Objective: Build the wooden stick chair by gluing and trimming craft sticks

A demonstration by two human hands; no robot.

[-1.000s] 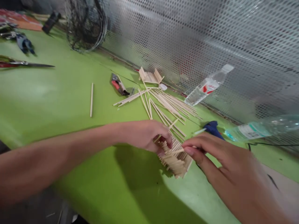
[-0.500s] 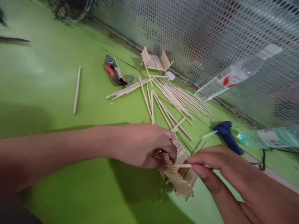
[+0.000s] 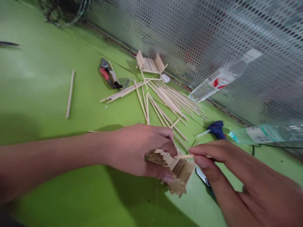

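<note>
Green tabletop [image 3: 44,85] crossed by a thin dark seam [image 3: 125,68], bordered at the back by a grey perforated panel [image 3: 165,31], pale light reflected at left, shadows [image 3: 132,192] cast in front

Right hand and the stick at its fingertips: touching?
Touching. The head view shows the stick pinched between thumb and forefinger of the right hand.

Passage found at seven o'clock

Clock centred on the stick model [image 3: 184,171]: bare table [image 3: 153,212] admits a hand at six to seven. Loose sticks [image 3: 165,97] obstruct twelve; glue gun [image 3: 216,129], one to two; right hand [image 3: 236,179], three; left hand [image 3: 142,149], ten.
</note>
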